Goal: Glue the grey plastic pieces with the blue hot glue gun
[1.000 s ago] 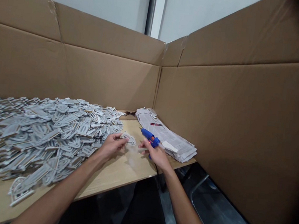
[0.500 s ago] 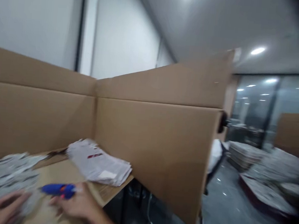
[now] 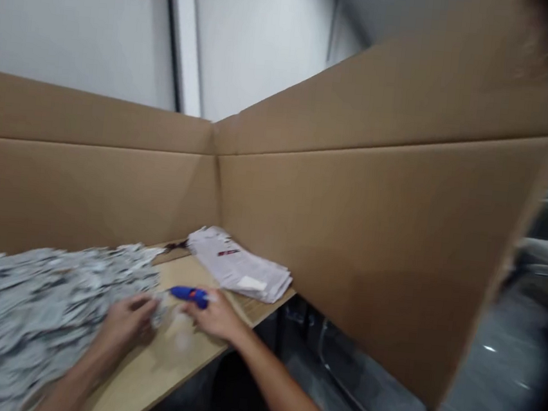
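Note:
A blue hot glue gun (image 3: 188, 295) is gripped in my right hand (image 3: 217, 316), its nozzle pointing left. Close to that nozzle, my left hand (image 3: 130, 317) pinches a small pale, see-through piece (image 3: 160, 311), too blurred to name. Under and beyond my left forearm spreads a wide layer of overlapping grey-white torn-looking strips (image 3: 51, 307). Both hands are just above a tan board (image 3: 161, 366). Some pale pieces (image 3: 181, 339) below the glue gun are smeared by motion.
A stack of white printed paper bags or sheets (image 3: 243, 268) lies at the board's far right corner. Tall cardboard panels (image 3: 349, 226) stand behind and to the right. Past the board's front edge, a shiny dark floor (image 3: 484, 381) and a thin metal bar (image 3: 352, 400) show.
The view has swung left and down, so more of the strips and both forearms show. Both hands stay close together, the glue gun still in my right hand.

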A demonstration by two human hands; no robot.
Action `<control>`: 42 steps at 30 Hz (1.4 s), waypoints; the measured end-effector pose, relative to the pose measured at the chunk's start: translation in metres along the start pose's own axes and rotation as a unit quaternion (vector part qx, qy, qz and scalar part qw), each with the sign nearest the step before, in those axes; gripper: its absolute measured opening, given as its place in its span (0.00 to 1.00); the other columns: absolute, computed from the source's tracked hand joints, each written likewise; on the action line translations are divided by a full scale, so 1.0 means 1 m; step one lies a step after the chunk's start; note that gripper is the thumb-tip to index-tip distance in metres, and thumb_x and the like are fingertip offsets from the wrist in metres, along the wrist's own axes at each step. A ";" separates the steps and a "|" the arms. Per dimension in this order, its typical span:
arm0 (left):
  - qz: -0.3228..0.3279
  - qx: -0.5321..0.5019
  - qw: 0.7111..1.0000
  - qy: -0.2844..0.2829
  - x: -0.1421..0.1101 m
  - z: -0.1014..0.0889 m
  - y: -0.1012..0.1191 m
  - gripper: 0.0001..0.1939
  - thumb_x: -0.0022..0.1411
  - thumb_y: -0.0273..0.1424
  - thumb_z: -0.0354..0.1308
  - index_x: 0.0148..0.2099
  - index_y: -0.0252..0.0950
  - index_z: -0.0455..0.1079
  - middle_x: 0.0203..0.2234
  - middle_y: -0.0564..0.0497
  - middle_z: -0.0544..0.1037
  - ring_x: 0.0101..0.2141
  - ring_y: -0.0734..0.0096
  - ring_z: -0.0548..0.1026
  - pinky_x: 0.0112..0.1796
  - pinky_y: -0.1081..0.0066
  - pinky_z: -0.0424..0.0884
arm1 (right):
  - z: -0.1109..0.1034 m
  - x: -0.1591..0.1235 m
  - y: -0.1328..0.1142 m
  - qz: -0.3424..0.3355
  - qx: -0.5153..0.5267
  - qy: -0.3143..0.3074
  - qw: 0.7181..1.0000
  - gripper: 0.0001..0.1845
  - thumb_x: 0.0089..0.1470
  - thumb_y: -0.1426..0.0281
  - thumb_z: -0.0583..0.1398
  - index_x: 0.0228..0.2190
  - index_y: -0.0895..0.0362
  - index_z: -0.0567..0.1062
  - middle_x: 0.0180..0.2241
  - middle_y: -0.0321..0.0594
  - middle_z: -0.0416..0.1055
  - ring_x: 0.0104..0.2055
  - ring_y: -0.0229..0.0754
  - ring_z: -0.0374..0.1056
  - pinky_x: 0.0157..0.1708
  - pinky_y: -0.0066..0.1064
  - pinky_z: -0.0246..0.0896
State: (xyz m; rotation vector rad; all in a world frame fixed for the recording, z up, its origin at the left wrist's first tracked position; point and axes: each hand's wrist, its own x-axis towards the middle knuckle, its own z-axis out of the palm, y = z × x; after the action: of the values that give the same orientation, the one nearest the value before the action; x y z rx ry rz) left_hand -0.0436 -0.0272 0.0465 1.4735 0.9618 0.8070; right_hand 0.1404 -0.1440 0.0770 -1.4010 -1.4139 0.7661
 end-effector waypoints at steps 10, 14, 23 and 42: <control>0.016 -0.029 0.999 -0.040 0.004 0.003 -0.016 0.15 0.55 0.41 0.63 0.26 0.35 0.69 0.15 0.58 0.66 0.17 0.82 0.60 0.21 0.79 0.54 | 0.006 0.005 0.021 -0.035 -0.060 0.007 0.998 0.20 0.61 0.51 0.62 0.36 0.57 0.75 0.25 0.34 0.68 0.25 0.36 0.65 0.27 0.26 0.60; 0.023 -0.022 0.999 -0.036 0.002 0.001 -0.013 0.14 0.55 0.39 0.62 0.25 0.35 0.68 0.16 0.58 0.66 0.17 0.81 0.62 0.21 0.79 0.56 | 0.001 0.005 0.020 -0.024 -0.070 -0.022 0.997 0.20 0.61 0.51 0.61 0.37 0.56 0.75 0.26 0.33 0.69 0.26 0.36 0.65 0.28 0.26 0.60; 0.021 -0.045 0.998 -0.038 0.004 0.001 -0.014 0.16 0.53 0.42 0.65 0.26 0.35 0.70 0.16 0.59 0.66 0.16 0.81 0.62 0.20 0.77 0.57 | 0.005 0.005 0.024 -0.003 -0.063 -0.029 0.998 0.22 0.60 0.49 0.61 0.38 0.56 0.75 0.27 0.34 0.69 0.26 0.37 0.65 0.27 0.26 0.61; 0.027 -0.021 0.999 -0.028 -0.001 0.001 -0.008 0.15 0.53 0.41 0.65 0.26 0.34 0.71 0.14 0.57 0.66 0.17 0.79 0.63 0.21 0.76 0.56 | 0.008 0.003 0.025 0.018 -0.051 -0.035 0.998 0.21 0.60 0.51 0.62 0.38 0.57 0.77 0.26 0.35 0.71 0.22 0.36 0.66 0.23 0.27 0.60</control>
State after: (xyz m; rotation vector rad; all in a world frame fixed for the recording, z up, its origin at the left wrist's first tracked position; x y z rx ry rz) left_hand -0.0446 -0.0281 0.0383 1.4838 0.8617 0.8168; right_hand 0.1426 -0.1355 0.0515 -1.4935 -1.5039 0.7824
